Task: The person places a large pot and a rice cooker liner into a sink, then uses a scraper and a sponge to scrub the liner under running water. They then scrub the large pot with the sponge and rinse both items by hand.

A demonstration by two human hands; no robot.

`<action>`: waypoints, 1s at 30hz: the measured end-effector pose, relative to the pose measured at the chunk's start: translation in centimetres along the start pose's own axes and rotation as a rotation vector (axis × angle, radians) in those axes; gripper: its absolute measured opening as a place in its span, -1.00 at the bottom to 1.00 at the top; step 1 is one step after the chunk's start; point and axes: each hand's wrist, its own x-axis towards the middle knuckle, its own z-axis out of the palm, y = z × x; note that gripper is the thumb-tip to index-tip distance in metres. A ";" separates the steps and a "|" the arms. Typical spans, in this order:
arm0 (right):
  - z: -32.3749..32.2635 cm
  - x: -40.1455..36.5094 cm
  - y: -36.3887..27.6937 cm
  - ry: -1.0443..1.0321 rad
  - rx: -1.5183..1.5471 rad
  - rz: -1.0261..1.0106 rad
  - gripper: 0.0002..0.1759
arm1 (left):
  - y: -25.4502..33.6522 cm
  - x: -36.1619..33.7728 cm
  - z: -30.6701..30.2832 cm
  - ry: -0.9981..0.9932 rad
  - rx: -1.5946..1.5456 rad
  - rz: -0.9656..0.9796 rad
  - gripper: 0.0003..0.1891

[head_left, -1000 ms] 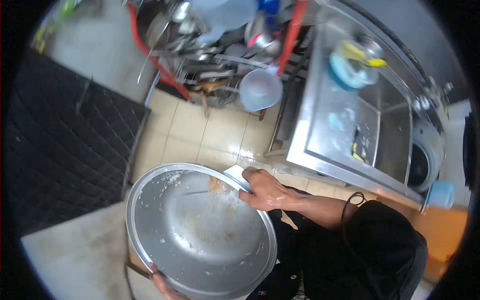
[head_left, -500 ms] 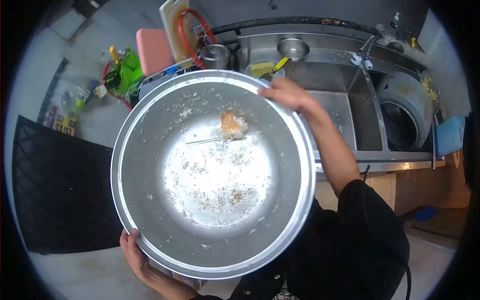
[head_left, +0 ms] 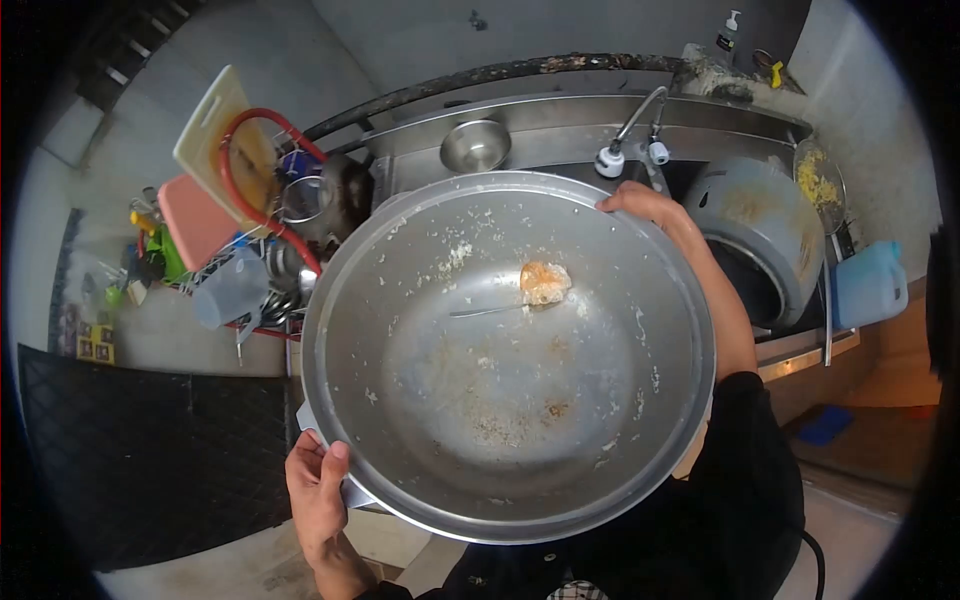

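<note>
A large, deep aluminium pot fills the middle of the view, its open top facing me and rice-like white bits stuck to its walls. My left hand is closed on the side handle at the lower left, thumb by the rim. At the upper right, my right hand grips the rim, fingertips over the edge and the forearm along the outside. Inside the pot lies an orange-and-white lump with a thin metal stick beside it. Brownish residue marks the bottom.
Behind the pot runs a steel sink counter with a metal bowl and a faucet. A big grey pot lies on its side at right, near a blue jug. Cutting boards and a plastic pitcher crowd the left rack.
The pot has shifted right in view, over the sink, and its opening looks more tilted. My left hand has gone from the rim's edge to the side handle; my right hand still holds the rim.
</note>
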 end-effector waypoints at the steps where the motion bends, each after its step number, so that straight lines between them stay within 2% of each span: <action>1: 0.1 0.9 0.6 -0.025 -0.032 -0.020 -0.31 | 0.1 0.5 0.0 -0.035 0.006 -0.005 -0.67; 2: 0.3 1.0 1.2 -0.048 -0.064 -0.036 -0.32 | 0.0 0.4 -0.5 -0.072 0.011 -0.010 -0.69; 4: 1.1 -0.9 0.9 0.041 0.009 -0.043 -0.36 | 0.4 0.1 -0.5 -0.084 -0.024 -0.005 -0.70; 6: 0.6 1.0 3.1 -0.133 0.179 0.091 -0.41 | 1.3 0.6 0.3 -0.123 -0.012 0.017 -0.70; 10: 0.3 0.4 3.1 -0.159 0.269 0.109 -0.43 | 3.7 0.1 2.3 -0.098 0.019 -0.020 -0.70; 12: 0.3 0.3 3.1 -0.201 0.251 0.111 -0.39 | 4.4 -0.4 2.5 -0.110 0.087 -0.057 -0.71; 14: 0.1 1.5 4.5 -0.248 0.234 0.125 -0.34 | 3.8 -0.9 2.4 -0.115 -0.008 -0.066 -0.71; 16: 0.6 2.1 5.7 -0.011 -0.061 0.103 -0.23 | 3.3 -1.9 2.5 -0.100 -0.048 -0.067 -0.69; 20: 0.4 -0.4 2.5 -0.009 -0.150 0.077 -0.17 | 2.1 -3.6 0.8 -0.054 -0.026 -0.070 -0.69; 22: 0.3 -0.3 3.0 0.144 -0.133 0.055 -0.21 | 0.4 -3.8 0.0 -0.062 0.065 -0.051 -0.65; 24: -0.2 0.8 3.6 0.075 -0.186 0.038 -0.22 | -1.8 -3.4 -0.9 -0.063 0.027 -0.034 -0.61; 26: 0.2 0.5 4.0 0.174 -0.170 0.049 -0.28 | -3.3 -3.3 -1.6 -0.014 -0.007 -0.051 -0.58; 27: 0.4 -0.1 3.1 0.197 -0.131 0.040 -0.42 | -3.5 -2.9 -1.6 -0.004 -0.007 -0.115 -0.58; 28: 0.8 -0.2 3.1 0.180 -0.131 0.047 -0.42 | -3.8 -2.9 -1.8 0.002 -0.004 -0.131 -0.58; 30: 0.9 -0.7 2.8 0.149 -0.108 -0.026 -0.56 | -4.5 -2.8 -1.8 -0.026 0.030 -0.284 -0.61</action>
